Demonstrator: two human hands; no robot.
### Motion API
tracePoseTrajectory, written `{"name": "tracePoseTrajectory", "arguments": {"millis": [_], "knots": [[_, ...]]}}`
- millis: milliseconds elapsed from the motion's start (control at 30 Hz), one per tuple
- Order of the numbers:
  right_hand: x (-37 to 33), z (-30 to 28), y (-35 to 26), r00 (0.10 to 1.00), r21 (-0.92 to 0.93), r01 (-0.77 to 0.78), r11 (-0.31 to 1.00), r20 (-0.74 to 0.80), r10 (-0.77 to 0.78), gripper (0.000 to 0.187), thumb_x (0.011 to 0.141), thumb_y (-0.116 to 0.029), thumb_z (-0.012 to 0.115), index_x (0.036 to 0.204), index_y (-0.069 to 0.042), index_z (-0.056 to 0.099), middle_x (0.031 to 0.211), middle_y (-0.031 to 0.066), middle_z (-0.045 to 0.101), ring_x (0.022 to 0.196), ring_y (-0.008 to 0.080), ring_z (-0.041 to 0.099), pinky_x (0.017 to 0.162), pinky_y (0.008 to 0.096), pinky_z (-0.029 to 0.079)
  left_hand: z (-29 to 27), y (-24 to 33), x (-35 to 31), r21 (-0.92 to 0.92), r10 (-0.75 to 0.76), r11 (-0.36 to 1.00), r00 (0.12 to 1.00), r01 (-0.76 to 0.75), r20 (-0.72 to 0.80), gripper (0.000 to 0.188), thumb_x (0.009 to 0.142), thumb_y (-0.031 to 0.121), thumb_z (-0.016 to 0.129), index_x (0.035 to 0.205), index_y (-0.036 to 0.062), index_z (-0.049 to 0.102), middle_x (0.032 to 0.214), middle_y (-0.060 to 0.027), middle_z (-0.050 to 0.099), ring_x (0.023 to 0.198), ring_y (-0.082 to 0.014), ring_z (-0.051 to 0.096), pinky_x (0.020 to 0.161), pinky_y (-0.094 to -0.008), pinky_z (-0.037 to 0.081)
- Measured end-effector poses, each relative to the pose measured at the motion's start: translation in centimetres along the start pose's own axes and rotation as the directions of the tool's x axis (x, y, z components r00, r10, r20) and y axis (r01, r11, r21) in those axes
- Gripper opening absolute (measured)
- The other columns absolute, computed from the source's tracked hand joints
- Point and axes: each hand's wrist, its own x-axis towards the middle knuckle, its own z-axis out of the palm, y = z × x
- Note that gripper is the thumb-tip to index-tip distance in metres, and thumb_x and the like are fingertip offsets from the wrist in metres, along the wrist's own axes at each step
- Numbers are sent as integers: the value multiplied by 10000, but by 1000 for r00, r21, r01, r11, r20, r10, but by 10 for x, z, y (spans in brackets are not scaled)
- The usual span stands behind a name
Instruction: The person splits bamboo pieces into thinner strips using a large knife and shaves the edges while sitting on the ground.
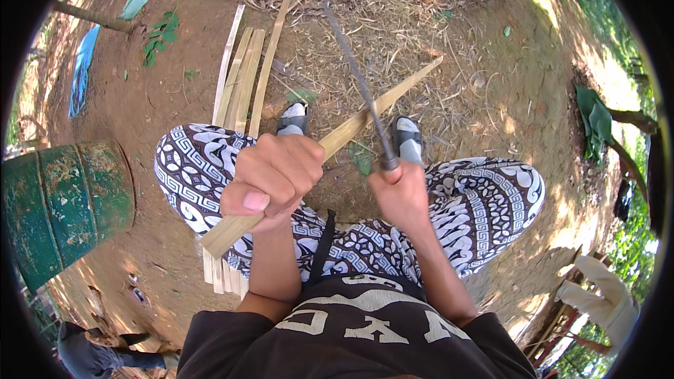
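Note:
My left hand point(277, 175) is wrapped round a long flat bamboo strip point(340, 133). The strip slants from my lap up to the right, and its far end narrows to a point. In my right hand point(401, 195) is the handle of a long knife point(353, 63), its thin dark blade pointing up and away from me. The blade crosses the strip about midway between my left hand and the pointed end; it looks close against the wood, though contact is hard to tell. Several more strips point(247, 88) lie on the ground to the left, partly hidden under my left leg.
Pale shavings point(393, 17) litter the dirt in front of my sandalled feet. A rusty green drum point(77, 196) stands at the left, with a blue sheet point(83, 74) beyond it. Other people appear at the lower left point(98, 351) and lower right point(604, 302).

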Motion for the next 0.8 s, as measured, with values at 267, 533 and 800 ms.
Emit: {"name": "tracePoseTrajectory", "arguments": {"millis": [267, 533, 800], "knots": [[-14, 2, -52, 963, 127, 254, 959, 56, -262, 173, 737, -52, 647, 670, 53, 526, 571, 228, 490, 499, 354, 508, 554, 411, 444, 15, -10, 0, -19, 50, 998, 995, -52, -86, 462, 815, 257, 426, 411, 113, 256, 359, 14, 255, 287, -123, 198, 407, -306, 163], [27, -13, 15, 996, -155, -81, 985, 11, 84, 189, 812, -165, 605, 799, 14, 665, 771, 276, 646, 804, 467, 639, 752, 514, 525, 13, -11, 1, 26, 42, 999, 998, -43, 45, 526, 865, 262, 428, 360, 138, 353, 327, 43, 324, 261, -77, 257, 420, -244, 213], [16, 8, -8, 984, -47, 156, 987, -73, -160, 171, 778, -126, 617, 707, 26, 582, 633, 243, 570, 644, 451, 582, 636, 469, 480, 6, -8, -4, -9, 32, 999, 987, -34, -158, 529, 861, 270, 421, 351, 148, 350, 317, 37, 327, 263, -87, 243, 448, -242, 246]]}}
